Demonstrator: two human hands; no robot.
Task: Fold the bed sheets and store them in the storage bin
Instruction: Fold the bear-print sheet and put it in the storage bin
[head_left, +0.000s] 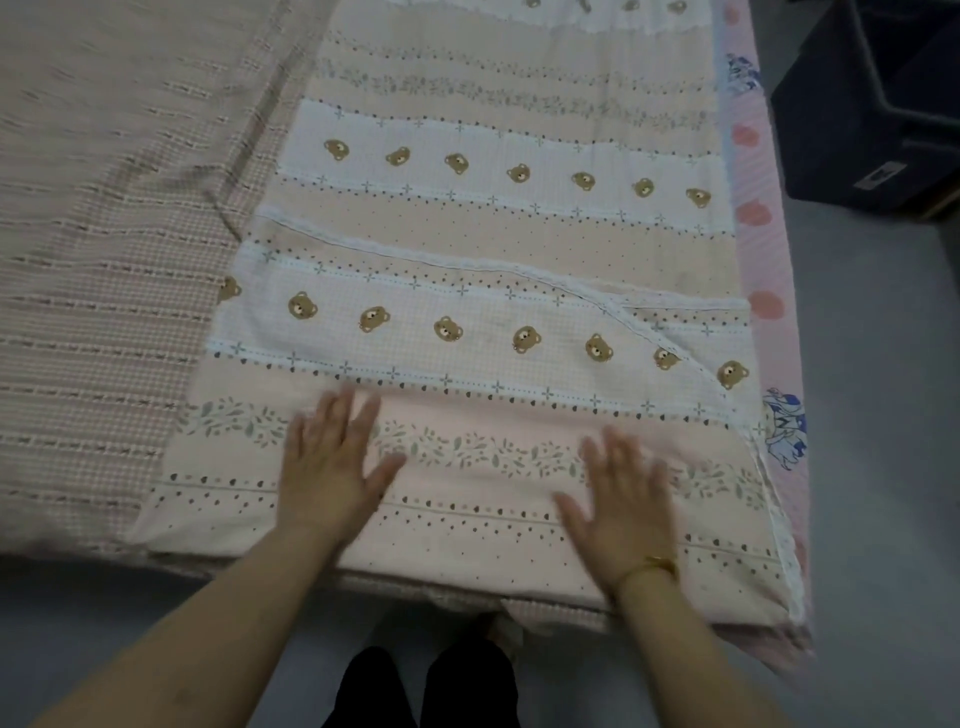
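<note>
A pink and white bed sheet (498, 228) with rows of bear faces, dots and leaf bands lies folded lengthwise on the bed, its lace-trimmed edge crossing diagonally near the right side. My left hand (332, 462) lies flat on the sheet's near end, fingers spread and straight. My right hand (623, 493), with a gold bracelet at the wrist, also lies flat on the near end, fingers spread; both hands are motion-blurred. A dark storage bin (878, 104) stands on the floor at the upper right.
A beige checked cover (104, 234) spreads over the bed's left part. A pink striped mattress sheet (763, 301) with cartoon prints shows along the right edge. Grey floor (883, 415) lies right of and in front of the bed.
</note>
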